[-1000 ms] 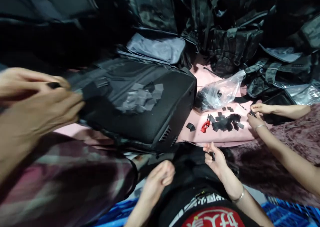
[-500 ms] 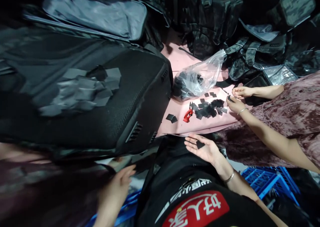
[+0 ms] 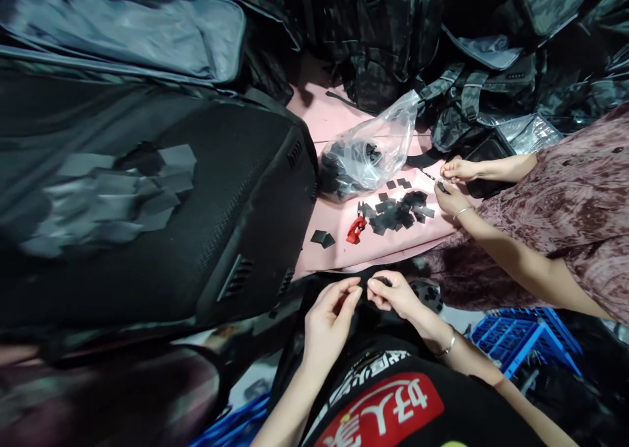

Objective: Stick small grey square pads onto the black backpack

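Note:
In front of my body, my left hand (image 3: 333, 317) is pinched closed, with thumb and forefinger tips close together. Whatever those fingertips hold, if anything, is too small to make out. Just to the right, my right hand (image 3: 397, 296) is curled shut on a small black square piece (image 3: 385, 281), mostly hidden by the fingers. A narrow gap separates the two hands. Beyond them, on the pink tabletop (image 3: 339, 255), lie a loose pile of black square pieces (image 3: 400, 212), red-handled thread snips (image 3: 356, 229) and a couple of separate black squares (image 3: 322, 238).
A large black backpack (image 3: 265, 211) fills the left, with grey squares (image 3: 113, 201) on it. A clear plastic bag (image 3: 376, 142) of black pieces stands behind the pile. At right, a co-worker's hands (image 3: 452, 191) handle something small. Blue crates (image 3: 525, 339) stand below.
My left hand has come in from the lower left beside my right. My right hand, open with a black square on its palm before, has curled around it. The view has shifted right.

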`<state>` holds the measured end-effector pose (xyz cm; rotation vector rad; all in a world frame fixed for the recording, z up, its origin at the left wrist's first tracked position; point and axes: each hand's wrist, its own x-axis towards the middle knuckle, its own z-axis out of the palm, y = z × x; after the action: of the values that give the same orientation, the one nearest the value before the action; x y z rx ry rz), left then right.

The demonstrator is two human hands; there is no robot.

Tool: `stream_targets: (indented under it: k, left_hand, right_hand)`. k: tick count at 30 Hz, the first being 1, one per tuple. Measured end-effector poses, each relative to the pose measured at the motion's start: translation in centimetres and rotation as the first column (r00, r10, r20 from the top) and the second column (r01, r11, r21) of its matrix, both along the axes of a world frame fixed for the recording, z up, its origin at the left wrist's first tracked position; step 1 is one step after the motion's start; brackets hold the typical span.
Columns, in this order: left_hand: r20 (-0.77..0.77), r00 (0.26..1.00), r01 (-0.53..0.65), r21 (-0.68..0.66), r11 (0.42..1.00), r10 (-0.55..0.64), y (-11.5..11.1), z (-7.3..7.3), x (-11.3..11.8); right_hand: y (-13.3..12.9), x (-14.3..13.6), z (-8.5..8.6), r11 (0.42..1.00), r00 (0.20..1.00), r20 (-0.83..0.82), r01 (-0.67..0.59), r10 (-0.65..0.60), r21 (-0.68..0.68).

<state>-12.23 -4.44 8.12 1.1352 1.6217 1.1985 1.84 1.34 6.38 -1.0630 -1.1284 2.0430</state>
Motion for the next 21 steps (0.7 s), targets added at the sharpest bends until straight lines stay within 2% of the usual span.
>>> stream_targets:
  k: [4,6,10,13,17,21]
  left_hand:
    - [0.235,0.968,0.111,-0.099,0.989,-0.085,0.7,0.2,-0.2]
    - [0.316,0.944,0.135,-0.104,0.985,-0.096,1.2,0.0,-0.2]
    - [0.445,0.895,0.06,-0.151,0.987,0.014,3.5,-1.8,-0.4]
    - [0.438,0.897,0.023,-0.164,0.986,0.052,6.7,-3.7,0.0]
    - [0.389,0.921,0.049,-0.171,0.984,0.021,11.9,-5.6,1.5]
    - [0.314,0.949,0.054,-0.198,0.979,0.011,16.5,-6.7,2.7]
  right_hand:
    - [-0.1,0.1,-0.2,0.998,0.996,0.084,-0.043,0.039,0.049]
    - [-0.1,0.2,-0.3,0.999,0.996,0.074,-0.044,0.044,-0.004]
    - [0.4,0.9,0.0,0.975,0.985,-0.171,-0.061,0.024,-0.212]
    - [0.9,2.1,0.1,0.968,0.967,-0.242,0.017,-0.08,-0.252]
    - [1.2,3.4,-0.9,0.968,0.979,-0.098,0.157,-0.178,-0.195]
    - [1.3,4.1,-2.3,0.949,0.965,-0.001,0.258,-0.262,-0.181]
